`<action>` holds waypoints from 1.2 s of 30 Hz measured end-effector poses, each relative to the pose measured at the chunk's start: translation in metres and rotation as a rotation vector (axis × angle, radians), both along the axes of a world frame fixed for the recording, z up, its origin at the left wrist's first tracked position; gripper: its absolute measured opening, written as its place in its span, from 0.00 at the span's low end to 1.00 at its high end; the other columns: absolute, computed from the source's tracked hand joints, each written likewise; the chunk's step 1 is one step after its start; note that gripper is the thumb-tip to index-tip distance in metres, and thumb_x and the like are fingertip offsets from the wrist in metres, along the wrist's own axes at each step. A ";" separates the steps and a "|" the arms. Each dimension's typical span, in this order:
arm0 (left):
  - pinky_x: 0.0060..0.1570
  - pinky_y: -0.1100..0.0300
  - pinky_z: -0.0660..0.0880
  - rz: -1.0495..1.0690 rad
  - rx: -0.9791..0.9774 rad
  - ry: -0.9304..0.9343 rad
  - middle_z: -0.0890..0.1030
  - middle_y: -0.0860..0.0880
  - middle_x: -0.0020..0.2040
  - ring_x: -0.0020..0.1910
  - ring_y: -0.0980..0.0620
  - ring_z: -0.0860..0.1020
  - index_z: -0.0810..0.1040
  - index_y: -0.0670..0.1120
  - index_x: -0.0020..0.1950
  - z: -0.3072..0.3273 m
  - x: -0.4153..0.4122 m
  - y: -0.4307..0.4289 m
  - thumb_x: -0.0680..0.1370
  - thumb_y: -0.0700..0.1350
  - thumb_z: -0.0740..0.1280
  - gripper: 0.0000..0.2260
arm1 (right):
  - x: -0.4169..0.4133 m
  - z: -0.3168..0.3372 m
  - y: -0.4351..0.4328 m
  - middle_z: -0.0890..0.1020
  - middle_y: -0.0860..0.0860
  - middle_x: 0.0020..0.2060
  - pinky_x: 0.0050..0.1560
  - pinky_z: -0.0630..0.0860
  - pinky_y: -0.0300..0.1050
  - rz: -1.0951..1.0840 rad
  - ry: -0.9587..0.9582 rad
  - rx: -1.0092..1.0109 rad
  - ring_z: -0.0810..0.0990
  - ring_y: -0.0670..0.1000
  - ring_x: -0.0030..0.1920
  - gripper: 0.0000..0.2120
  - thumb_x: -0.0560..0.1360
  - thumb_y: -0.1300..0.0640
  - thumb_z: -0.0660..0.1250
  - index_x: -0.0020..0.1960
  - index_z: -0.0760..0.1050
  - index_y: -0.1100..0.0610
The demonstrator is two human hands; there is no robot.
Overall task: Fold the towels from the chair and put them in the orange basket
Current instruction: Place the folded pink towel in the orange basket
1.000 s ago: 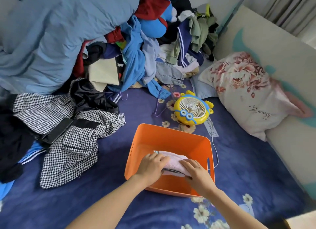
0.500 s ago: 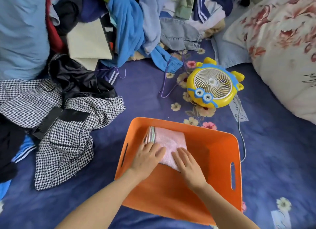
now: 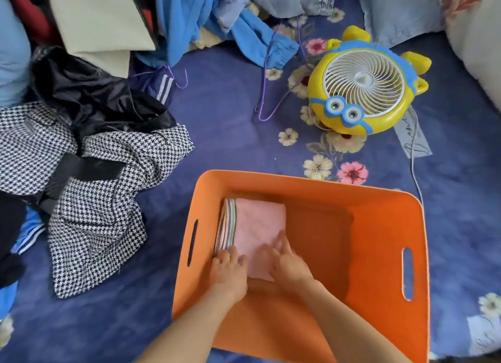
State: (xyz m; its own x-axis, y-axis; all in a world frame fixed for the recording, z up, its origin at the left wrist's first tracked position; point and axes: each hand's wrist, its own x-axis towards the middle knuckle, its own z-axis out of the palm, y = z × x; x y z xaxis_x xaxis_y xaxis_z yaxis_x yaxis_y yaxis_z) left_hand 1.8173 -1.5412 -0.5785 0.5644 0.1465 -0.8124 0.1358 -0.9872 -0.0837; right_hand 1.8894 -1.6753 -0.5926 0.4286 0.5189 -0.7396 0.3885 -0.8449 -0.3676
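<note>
Pressing with straight, close-set fingers, left hand (image 3: 230, 271) and right hand (image 3: 288, 265) are laid on the pink towel (image 3: 259, 224), oriented lengthwise near-to-far.

A navy floral bed sheet (image 3: 217, 124), evenly lit, carries a heap of clothes (image 3: 95, 200), a yellow cartoon fan (image 3: 363, 91) and a floral pillow (image 3: 477, 31).

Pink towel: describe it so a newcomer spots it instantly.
On the blue floral bedsheet, find the orange basket nearest the camera. The pink towel lies folded flat in its left half, the left hand and right hand resting on its near edge. Alone in the basket, it shows a striped band along its left side.
</note>
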 end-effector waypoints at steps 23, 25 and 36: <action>0.34 0.63 0.76 -0.150 -0.101 -0.848 0.81 0.56 0.40 0.41 0.55 0.81 0.79 0.52 0.30 0.182 -0.028 0.037 0.64 0.49 0.58 0.10 | 0.021 0.213 -0.036 0.68 0.56 0.68 0.65 0.69 0.51 -0.060 -0.416 0.033 0.67 0.58 0.67 0.21 0.79 0.54 0.55 0.72 0.61 0.52; 0.34 0.60 0.77 -0.135 -0.078 -0.971 0.82 0.54 0.40 0.41 0.53 0.82 0.80 0.51 0.31 0.211 -0.021 0.049 0.66 0.50 0.55 0.14 | 0.027 0.242 -0.039 0.66 0.57 0.70 0.66 0.68 0.51 -0.060 -0.492 0.057 0.64 0.58 0.69 0.21 0.79 0.55 0.56 0.71 0.63 0.54; 0.42 0.50 0.79 -0.153 -0.148 -1.385 0.83 0.43 0.45 0.46 0.42 0.82 0.83 0.42 0.42 0.338 -0.001 0.071 0.65 0.41 0.67 0.09 | 0.007 0.377 -0.068 0.62 0.52 0.72 0.66 0.61 0.49 -0.082 -0.962 0.225 0.58 0.54 0.73 0.22 0.78 0.52 0.60 0.72 0.64 0.52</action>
State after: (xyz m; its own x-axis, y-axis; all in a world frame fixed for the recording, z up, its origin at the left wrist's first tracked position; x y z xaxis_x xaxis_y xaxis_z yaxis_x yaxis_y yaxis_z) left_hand 1.8165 -1.4706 -0.2406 0.9128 -0.0252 0.4077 -0.0868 -0.9873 0.1332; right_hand 1.8967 -1.7434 -0.2161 0.8360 0.5460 0.0543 0.5487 -0.8320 -0.0815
